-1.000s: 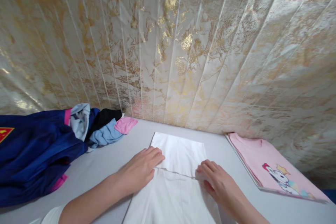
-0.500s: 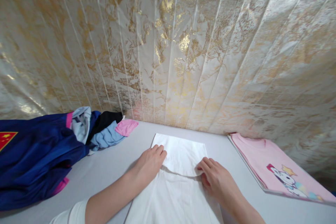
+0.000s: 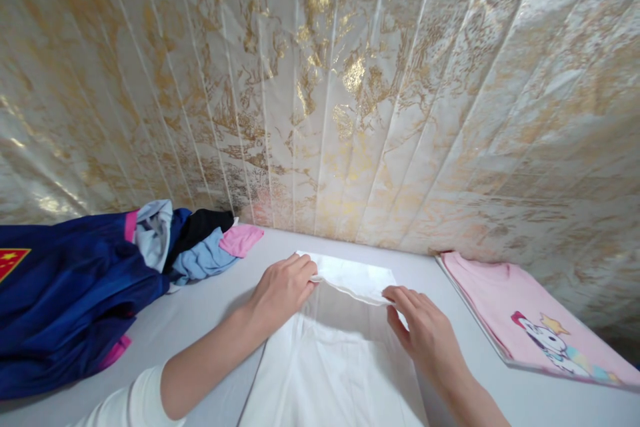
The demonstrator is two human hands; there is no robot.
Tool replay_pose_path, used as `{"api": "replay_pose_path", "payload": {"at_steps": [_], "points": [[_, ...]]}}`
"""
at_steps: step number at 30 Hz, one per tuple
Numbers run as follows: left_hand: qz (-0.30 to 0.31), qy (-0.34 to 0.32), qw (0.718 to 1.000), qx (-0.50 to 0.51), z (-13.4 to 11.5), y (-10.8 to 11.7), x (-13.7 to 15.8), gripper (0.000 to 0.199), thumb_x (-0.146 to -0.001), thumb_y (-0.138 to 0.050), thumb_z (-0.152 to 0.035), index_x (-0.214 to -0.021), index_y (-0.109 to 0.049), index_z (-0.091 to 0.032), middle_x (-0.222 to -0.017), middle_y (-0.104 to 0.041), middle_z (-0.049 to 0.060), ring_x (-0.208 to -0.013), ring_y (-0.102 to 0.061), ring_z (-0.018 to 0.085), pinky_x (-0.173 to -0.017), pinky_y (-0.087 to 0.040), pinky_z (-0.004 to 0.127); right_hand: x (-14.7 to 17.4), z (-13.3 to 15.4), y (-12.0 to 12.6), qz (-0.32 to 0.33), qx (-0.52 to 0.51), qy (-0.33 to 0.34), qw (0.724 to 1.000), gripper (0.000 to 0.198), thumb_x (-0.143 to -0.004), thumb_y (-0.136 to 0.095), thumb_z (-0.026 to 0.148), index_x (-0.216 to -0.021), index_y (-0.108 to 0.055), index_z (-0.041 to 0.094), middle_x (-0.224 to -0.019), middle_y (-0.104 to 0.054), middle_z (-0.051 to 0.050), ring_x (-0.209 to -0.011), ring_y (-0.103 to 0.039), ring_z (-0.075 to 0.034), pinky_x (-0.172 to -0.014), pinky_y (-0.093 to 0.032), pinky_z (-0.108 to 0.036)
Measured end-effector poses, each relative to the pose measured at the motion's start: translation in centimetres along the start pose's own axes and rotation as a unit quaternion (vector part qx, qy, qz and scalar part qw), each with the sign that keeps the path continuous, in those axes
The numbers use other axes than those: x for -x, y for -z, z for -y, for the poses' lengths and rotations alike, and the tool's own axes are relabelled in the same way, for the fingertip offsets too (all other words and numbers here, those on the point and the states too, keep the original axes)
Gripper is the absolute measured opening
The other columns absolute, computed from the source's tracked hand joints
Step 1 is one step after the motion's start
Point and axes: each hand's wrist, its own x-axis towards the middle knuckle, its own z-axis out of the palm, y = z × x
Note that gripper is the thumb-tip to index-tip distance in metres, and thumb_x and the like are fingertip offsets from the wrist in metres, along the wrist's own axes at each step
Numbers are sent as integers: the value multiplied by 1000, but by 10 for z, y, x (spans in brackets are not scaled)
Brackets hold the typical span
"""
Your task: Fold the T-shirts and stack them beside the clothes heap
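A white garment (image 3: 335, 373) lies lengthwise in front of me, its near end running out of view at the bottom. Its far end is folded over into a flap (image 3: 353, 278), whose near edge is raised off the layer below. My left hand (image 3: 285, 290) pinches the left corner of that edge. At the right corner, my right hand (image 3: 425, 327) grips the same edge between thumb and fingers. The kind of garment does not show clearly.
On the left lies a heap of dark blue clothing (image 3: 65, 307), with light blue cloth (image 3: 207, 257), black cloth (image 3: 205, 227) and pink cloth (image 3: 243, 240) behind. A folded pink T-shirt (image 3: 490, 293) lies right on the white surface (image 3: 465, 373). A gold-patterned wall covering (image 3: 330, 93) rises behind.
Both hands have lifted the flap's near edge and moved it a little away from me. More of the garment's lower layer shows beneath it.
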Motion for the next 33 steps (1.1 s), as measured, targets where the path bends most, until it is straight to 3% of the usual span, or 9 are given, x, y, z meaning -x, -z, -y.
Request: {"api": "replay_pose_path", "payload": {"at_steps": [7, 18, 26, 30, 33], "points": [[13, 3, 1000, -4, -7, 10, 13, 12, -87, -54, -8, -88, -55, -20, -95, -61, 3, -94, -55, 20, -81, -44, 31, 9, 6, 6, -49, -31, 36, 998, 25, -90, -41, 10, -108, -54, 21, -102, -71, -5, -92, -67, -17, -79, -49, -29], [94, -13, 995, 1, -25, 4, 30, 14, -84, -51, -4, -85, -55, -17, -99, -60, 6, -93, -55, 22, -80, -43, 34, 28, 14, 8, -42, -63, 45, 996, 36, -83, -41, 6, -112, -56, 20, -98, -73, -7, -99, -68, -19, -79, -55, -31], [108, -7, 994, 17, -18, -7, 34, 18, -80, -49, -2, -87, -55, -17, -102, -58, 7, -97, -53, 24, -85, -42, 38, 29, 21, 3, 23, -88, 31, 995, 40, -79, -38, 5, -112, -58, 18, -99, -73, -9, -98, -68, -20, -80, -55, -31], [113, -14, 993, 36, -19, -9, 37, 21, -80, -49, -1, -92, -57, -17, -104, -58, 7, -102, -53, 23, -90, -42, 37, 28, 25, 8, 64, -98, -7, 993, 36, -75, -38, 4, -98, -61, 20, -99, -72, -8, -86, -69, -19, -75, -54, -31], [109, -12, 993, 49, -19, -6, 39, 12, -83, -54, -9, -92, -58, -16, -106, -60, 8, -104, -54, 25, -90, -42, 39, 26, 25, 16, 107, -98, -22, 989, 31, -75, -41, 8, -93, -63, 21, -100, -73, -7, -88, -69, -20, -76, -54, -32]]}}
